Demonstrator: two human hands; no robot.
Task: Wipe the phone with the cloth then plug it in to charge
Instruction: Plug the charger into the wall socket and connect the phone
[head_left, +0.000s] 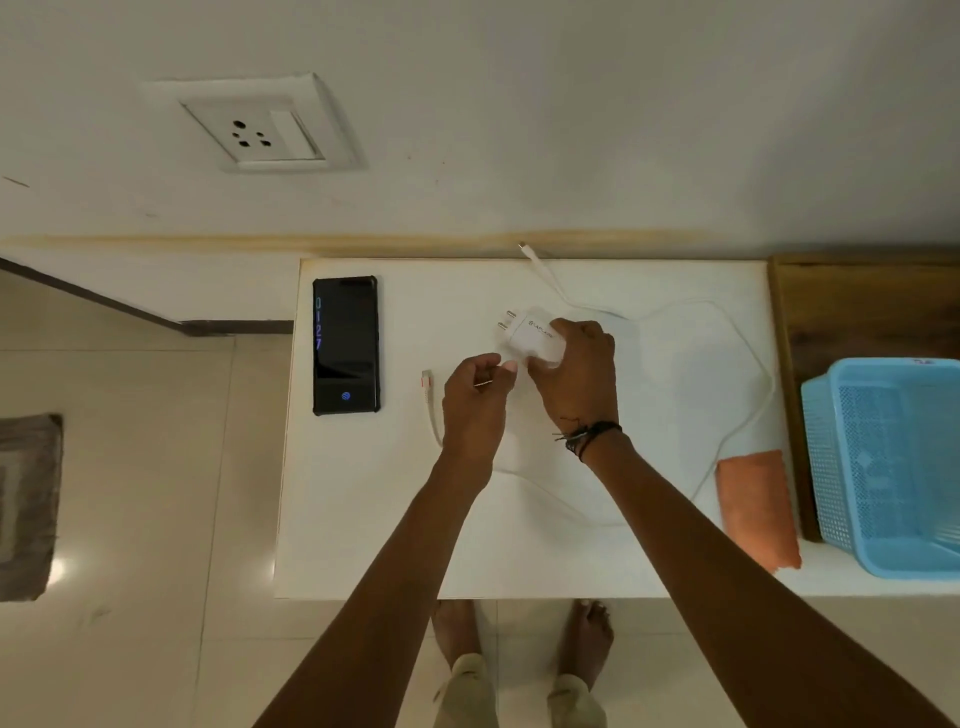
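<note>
Phone (345, 345): flat on table (363, 519), aside, screen up.
Right hand (574, 374): grips adapter (532, 338), prongs toward socket (265, 132).
Left hand (475, 402): pinches cable (434, 410) plug, likely for adapter.
Cloth (758, 506): folded, aside.

Dim warm light, wide-angle edge distortion

I see a smooth white table top (519, 545) with a dull sheen. The phone (345, 345) at nine o'clock has a glossy glass face in a matt black case. The charger (532, 335) at centre looks like smooth white plastic with metal pins. At three o'clock lie a soft orange cloth (758, 506) and a perforated blue plastic basket (883, 462).
</note>
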